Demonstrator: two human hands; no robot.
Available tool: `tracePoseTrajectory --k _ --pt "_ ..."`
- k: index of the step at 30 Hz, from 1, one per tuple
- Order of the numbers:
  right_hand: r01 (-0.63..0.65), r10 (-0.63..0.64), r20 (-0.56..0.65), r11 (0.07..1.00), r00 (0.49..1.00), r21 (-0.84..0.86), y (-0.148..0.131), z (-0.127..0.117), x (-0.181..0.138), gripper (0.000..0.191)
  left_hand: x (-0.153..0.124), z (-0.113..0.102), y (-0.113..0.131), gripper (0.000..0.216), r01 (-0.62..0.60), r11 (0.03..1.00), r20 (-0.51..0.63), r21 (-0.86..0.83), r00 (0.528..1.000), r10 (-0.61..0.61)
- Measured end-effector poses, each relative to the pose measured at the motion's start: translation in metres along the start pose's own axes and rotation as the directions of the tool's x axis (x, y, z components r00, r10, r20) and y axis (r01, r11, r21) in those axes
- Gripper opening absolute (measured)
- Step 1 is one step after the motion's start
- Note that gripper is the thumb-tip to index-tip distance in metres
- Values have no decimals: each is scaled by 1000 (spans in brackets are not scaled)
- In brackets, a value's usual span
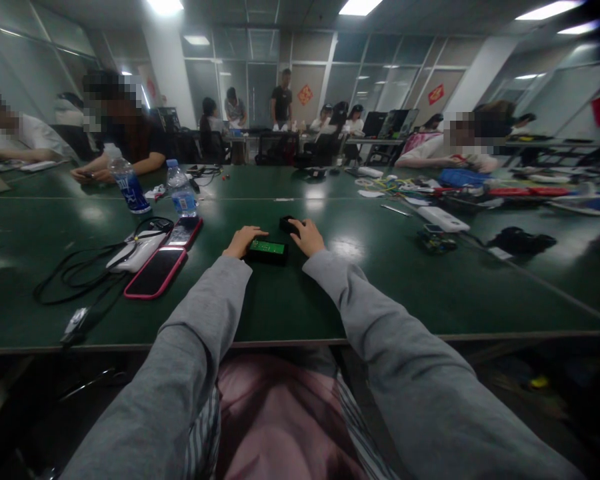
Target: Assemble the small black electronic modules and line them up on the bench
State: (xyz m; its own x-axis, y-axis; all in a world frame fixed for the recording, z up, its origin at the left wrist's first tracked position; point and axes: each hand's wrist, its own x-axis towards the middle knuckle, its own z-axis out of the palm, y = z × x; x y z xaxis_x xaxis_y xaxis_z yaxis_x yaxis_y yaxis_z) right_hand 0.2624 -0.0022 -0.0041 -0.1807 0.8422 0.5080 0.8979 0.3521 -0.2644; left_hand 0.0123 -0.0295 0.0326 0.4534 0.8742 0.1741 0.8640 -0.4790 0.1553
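Observation:
Both my arms in grey sleeves reach forward over a dark green table [290, 300]. My left hand [243, 241] rests on the left end of a small black box with a green circuit board on top [267, 251], fingers curled over its far edge. My right hand [307, 237] lies just right of the box, its fingers bent over a small black object [289, 225] behind the box. How firmly either hand grips cannot be made out.
To my left lie two phones in pink-red cases [156, 272], a white power bank [134, 252] with black cables and two water bottles [181, 189]. Right of me are a white device [443, 219], a small board [435, 241] and a black pouch [517, 239]. Other people sit around the tables.

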Motion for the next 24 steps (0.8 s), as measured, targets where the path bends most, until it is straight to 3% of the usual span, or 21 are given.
tracePoseTrajectory --k 4,8,11,15,20,24 --pt "-109 110 4 990 994 -92 38 -16 -5 50 -2 0 -1 55 -13 1000 -15 9 1000 13" --pt "-291 295 -17 929 955 -230 91 -49 -19 54 -2 1 -2 55 -14 1000 -17 6 1000 14" --pt "-404 396 -96 855 913 -326 128 -82 -36 54 -2 1 -1 53 -8 1000 -19 -2 1000 8" --pt "-506 421 -285 761 861 -407 167 -130 -64 56 -3 0 -1 54 -8 1000 -18 -9 1000 8" --pt "-676 422 -564 632 710 -379 219 -170 -98 45 -3 1 -1 54 -7 1000 -22 -30 1000 6" --pt "-761 547 -621 635 562 -130 255 -177 -114 51 -3 1 -3 53 -41 997 -51 -66 998 38"
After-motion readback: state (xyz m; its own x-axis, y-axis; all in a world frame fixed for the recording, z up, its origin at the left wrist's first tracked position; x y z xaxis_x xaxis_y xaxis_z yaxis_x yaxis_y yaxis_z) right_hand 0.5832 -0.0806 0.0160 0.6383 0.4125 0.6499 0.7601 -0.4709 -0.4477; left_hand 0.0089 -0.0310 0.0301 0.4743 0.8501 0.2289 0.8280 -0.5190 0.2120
